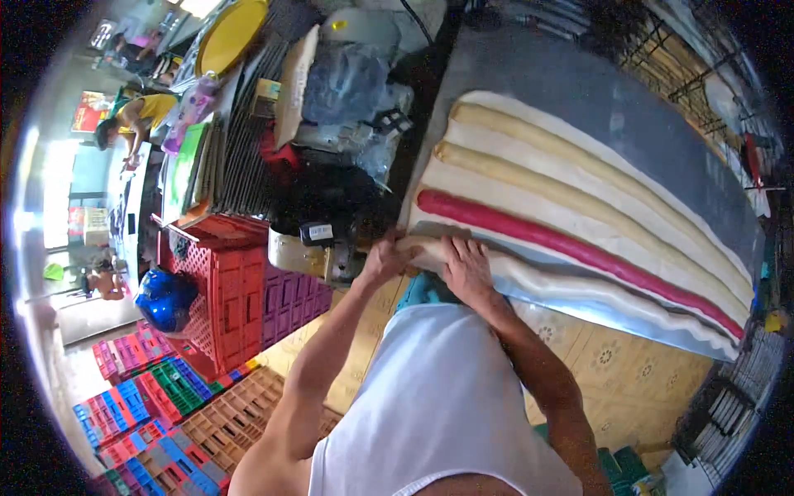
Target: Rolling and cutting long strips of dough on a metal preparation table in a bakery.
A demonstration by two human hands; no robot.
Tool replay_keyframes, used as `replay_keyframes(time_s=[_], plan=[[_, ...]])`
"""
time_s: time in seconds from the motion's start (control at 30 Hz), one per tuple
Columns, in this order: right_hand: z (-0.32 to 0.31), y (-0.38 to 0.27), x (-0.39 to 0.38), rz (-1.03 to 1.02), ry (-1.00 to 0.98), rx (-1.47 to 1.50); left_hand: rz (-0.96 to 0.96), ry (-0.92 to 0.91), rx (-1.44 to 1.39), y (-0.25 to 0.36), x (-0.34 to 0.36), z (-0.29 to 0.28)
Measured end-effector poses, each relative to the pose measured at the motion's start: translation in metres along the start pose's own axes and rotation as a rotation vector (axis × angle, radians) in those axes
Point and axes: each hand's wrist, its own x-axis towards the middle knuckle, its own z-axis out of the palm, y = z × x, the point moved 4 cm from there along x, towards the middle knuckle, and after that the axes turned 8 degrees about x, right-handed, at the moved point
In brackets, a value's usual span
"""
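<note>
Dough roll [579,288], pale & soft-looking, lies on the near side of the red roll [529,225], close beside it on the table [571,83]. L hand [385,258] is just left of the red roll's left end & a bit nearer, its fingers curled together & seemingly clamped on the dough roll's left tip. R hand [468,266] is on the near side of the red roll's left stretch, palm down over the dough roll, fingers slightly apart; can't tell whether its thumb tucks under, as it's hidden.

To handle it well, prob. best to use light, even pressure w/ both hands, L hand steadying the tip w/o pinching it thin, R hand flat-ish so no dents form. Stretch further right, alongside the red roll, looks wavy, so working along bit by bit rather than tugging from one end would likely suit; a hard pull might thin or tear it.

Long axis runs left to right, slanting nearer toward the right, roughly parallel w/ the red roll apart from the waves. Left tip points to L hand; other end points right, ending near the red roll's right end, on its near side.
</note>
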Motion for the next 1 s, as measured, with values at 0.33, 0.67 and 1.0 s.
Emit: replay_keyframes(time_s=[0.33, 0.67, 1.0], plan=[[-0.029, -0.005, 0.082, -0.22, 0.259, 0.012, 0.062, 0.12, 0.052, -0.014, 0.016, 0.009], [0.028, 0.003, 0.133, -0.167, 0.174, -0.054, 0.307, 0.072, 0.083, -0.004, 0.0, -0.002], [0.006, 0.002, 0.11, 0.063, 0.316, 0.298, 0.295, 0.085, -0.069, -0.003, 0.074, -0.003]])
